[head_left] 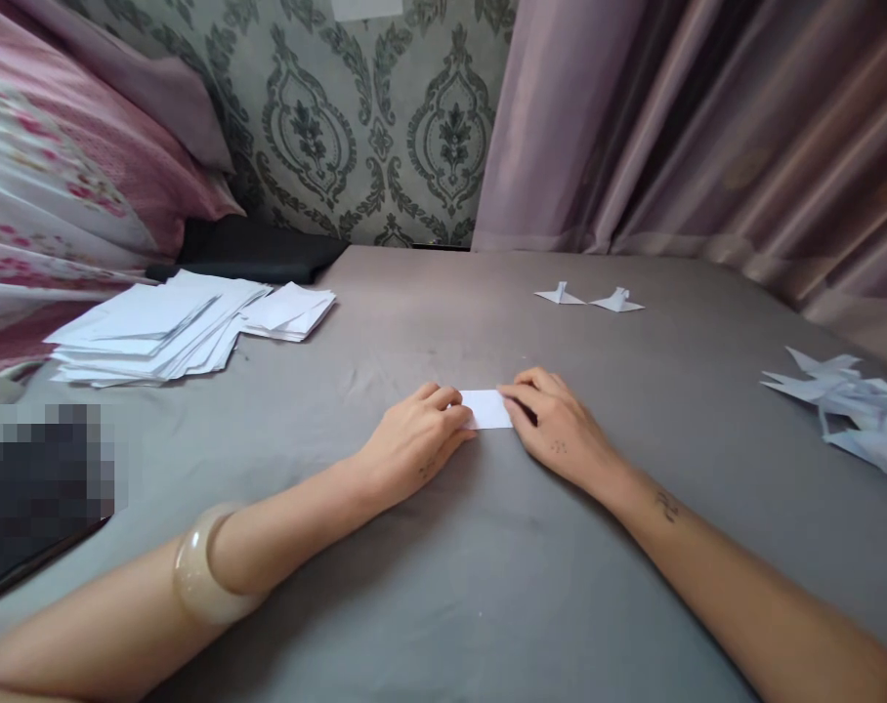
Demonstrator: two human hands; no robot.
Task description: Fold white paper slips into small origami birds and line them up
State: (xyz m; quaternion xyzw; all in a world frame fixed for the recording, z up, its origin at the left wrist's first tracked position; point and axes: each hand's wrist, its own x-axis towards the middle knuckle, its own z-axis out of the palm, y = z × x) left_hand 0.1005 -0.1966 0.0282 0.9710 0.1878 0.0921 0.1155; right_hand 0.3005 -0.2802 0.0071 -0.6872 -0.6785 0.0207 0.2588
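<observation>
A small white sheet of paper (488,409) lies on the grey cloth in front of me, its shape a narrow rectangle. My left hand (421,434) is closed over its left end, fingers bent and pressed down on it. At the right end my right hand (557,425) grips the paper's edge between thumb and fingers. Both ends are partly hidden under the fingers, so any fold there cannot be made out. A pale bangle (213,566) circles my left forearm.
Stacks of white paper (143,327) and smaller paper squares (289,310) lie at the left. Two folded paper figures (619,300) stand at the back right. A pile of folded paper (865,410) is at the far right. A blurred dark object (33,498) sits at the left edge.
</observation>
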